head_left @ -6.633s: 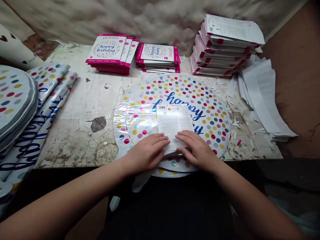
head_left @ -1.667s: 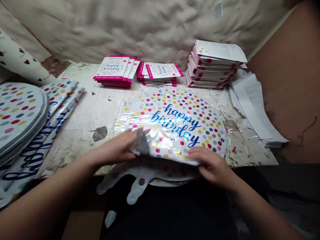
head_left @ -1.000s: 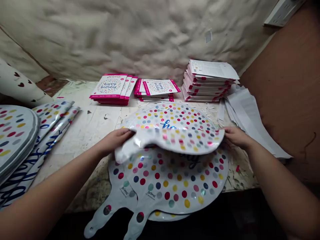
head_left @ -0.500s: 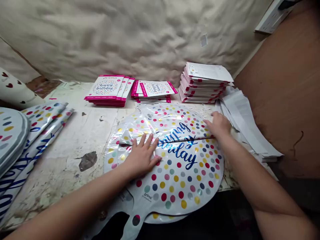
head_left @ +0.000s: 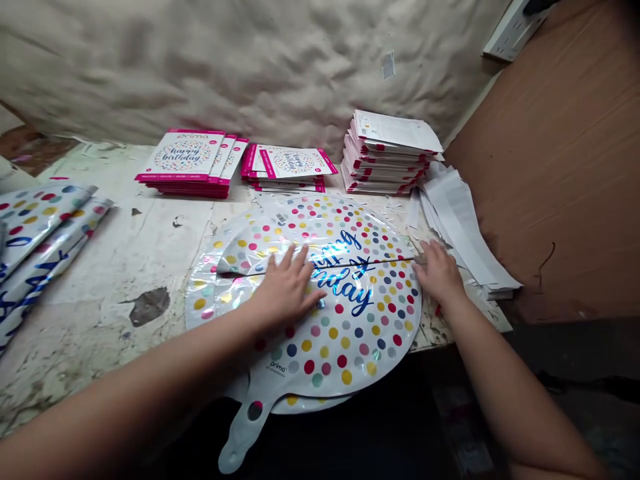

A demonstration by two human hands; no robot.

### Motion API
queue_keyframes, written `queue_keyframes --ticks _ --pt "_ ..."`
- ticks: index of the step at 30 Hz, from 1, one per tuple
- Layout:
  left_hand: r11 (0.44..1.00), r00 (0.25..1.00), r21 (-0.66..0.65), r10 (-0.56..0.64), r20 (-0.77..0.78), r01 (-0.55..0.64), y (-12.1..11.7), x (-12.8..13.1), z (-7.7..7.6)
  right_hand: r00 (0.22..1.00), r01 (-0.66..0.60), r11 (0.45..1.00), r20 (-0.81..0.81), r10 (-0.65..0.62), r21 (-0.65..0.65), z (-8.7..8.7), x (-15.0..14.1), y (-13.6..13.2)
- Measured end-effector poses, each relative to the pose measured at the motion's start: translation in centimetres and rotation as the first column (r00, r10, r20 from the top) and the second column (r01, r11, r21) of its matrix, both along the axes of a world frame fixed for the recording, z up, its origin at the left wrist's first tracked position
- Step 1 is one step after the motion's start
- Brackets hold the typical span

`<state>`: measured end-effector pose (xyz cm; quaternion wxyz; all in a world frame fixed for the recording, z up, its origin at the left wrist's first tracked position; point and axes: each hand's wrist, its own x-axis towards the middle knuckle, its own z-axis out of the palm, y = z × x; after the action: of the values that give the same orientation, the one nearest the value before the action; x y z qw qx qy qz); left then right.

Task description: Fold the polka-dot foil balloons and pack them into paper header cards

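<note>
A flat, uninflated foil balloon [head_left: 345,340], white with coloured dots and blue "birthday" lettering, lies on the table with its tail [head_left: 240,433] hanging past the front edge. More dotted foil shows beneath it. A straight fold crosses the balloon and cuts through the lettering. My left hand [head_left: 285,287] rests flat on the balloon near the fold, fingers spread. At the right end of that fold, my right hand [head_left: 440,270] has its thumb and fingers closed round the balloon's edge. The exact grip is partly hidden.
Pink-and-white "happy birthday" packets [head_left: 183,160] and a smaller packet pile [head_left: 295,163] stand along the back. A tall packet stack [head_left: 395,133] is right of them, with white paper strips [head_left: 463,227] beside it. Folded dotted foil balloons [head_left: 50,247] lie at left on the worn table [head_left: 165,253].
The view has shifted, so things sit further left and higher. My right hand has closed at the end of the fold. My left hand stays flat on the balloon.
</note>
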<state>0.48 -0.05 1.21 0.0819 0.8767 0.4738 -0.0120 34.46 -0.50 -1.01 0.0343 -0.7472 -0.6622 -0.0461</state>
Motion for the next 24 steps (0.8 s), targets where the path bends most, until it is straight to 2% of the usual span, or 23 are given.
queue_keyframes --ticks 3,4,5,7,9,11,12,14,16,17,18,19,20,22,23,24 --pt "0.999 1.000 -0.044 -0.013 0.011 0.014 -0.3 2.2 -0.4 0.959 -0.232 0.970 0.188 0.214 0.079 -0.5 -0.7 0.5" --pt "0.998 1.000 -0.055 -0.005 0.006 0.006 -0.5 2.7 -0.7 0.939 -0.278 0.956 0.238 0.248 0.097 -0.3 -1.3 0.9" --pt "0.999 1.000 -0.055 0.000 0.002 0.000 -0.6 3.0 -1.0 0.928 -0.298 0.944 0.276 0.251 0.141 0.3 -2.1 1.4" --pt "0.999 1.000 -0.040 0.006 0.008 -0.006 -0.8 3.3 -1.4 0.925 -0.317 0.896 0.310 0.219 0.311 2.6 -4.4 2.7" --pt "1.000 1.000 -0.027 0.007 0.029 -0.006 -0.9 3.5 -1.5 0.922 -0.368 0.776 0.313 0.230 0.512 5.7 -8.1 4.0" --pt "1.000 0.998 0.006 0.020 0.056 -0.021 -0.9 3.6 -1.3 0.868 -0.497 0.630 0.338 0.364 0.597 8.4 -13.4 5.1" --pt "1.000 0.997 0.018 0.017 0.071 -0.019 -0.9 3.5 -1.2 0.800 -0.596 0.566 0.360 0.480 0.569 9.3 -16.5 5.5" --pt "1.000 0.996 0.019 -0.012 0.093 0.011 -0.9 2.6 -0.9 0.564 -0.819 0.423 0.406 0.719 0.389 9.5 -22.5 6.1" --pt "0.999 0.994 -0.005 -0.049 0.102 0.049 -1.3 0.5 -0.7 0.336 -0.935 0.255 0.391 0.857 0.246 7.9 -27.0 6.2" --pt "0.998 0.993 -0.011 -0.057 0.101 0.059 -1.6 -1.1 -0.7 0.276 -0.953 0.203 0.368 0.888 0.224 6.7 -28.3 6.2" --pt "0.999 0.994 0.000 -0.049 0.094 0.049 -2.0 -2.8 -0.7 0.271 -0.952 0.199 0.337 0.902 0.233 5.4 -29.0 6.1" --pt "0.999 0.996 0.024 -0.029 0.085 0.027 -2.5 -4.7 -0.8 0.321 -0.933 0.247 0.292 0.901 0.263 4.1 -29.3 5.9" --pt "0.998 0.997 0.057 0.000 0.071 -0.004 -3.1 -6.5 -0.9 0.413 -0.893 0.343 0.226 0.882 0.290 2.8 -29.1 5.6" --pt "0.992 0.997 0.104 0.065 0.038 -0.069 -4.1 -9.7 -1.2 0.628 -0.754 0.591 0.052 0.777 0.287 0.8 -28.3 4.9" --pt "0.989 0.996 0.115 0.085 0.027 -0.088 -4.3 -10.9 -1.3 0.699 -0.686 0.682 -0.027 0.714 0.255 0.1 -27.8 4.5" --pt "0.989 0.996 0.118 0.090 0.024 -0.092 -4.5 -11.9 -1.4 0.737 -0.641 0.735 -0.090 0.670 0.220 -0.4 -27.5 4.0"
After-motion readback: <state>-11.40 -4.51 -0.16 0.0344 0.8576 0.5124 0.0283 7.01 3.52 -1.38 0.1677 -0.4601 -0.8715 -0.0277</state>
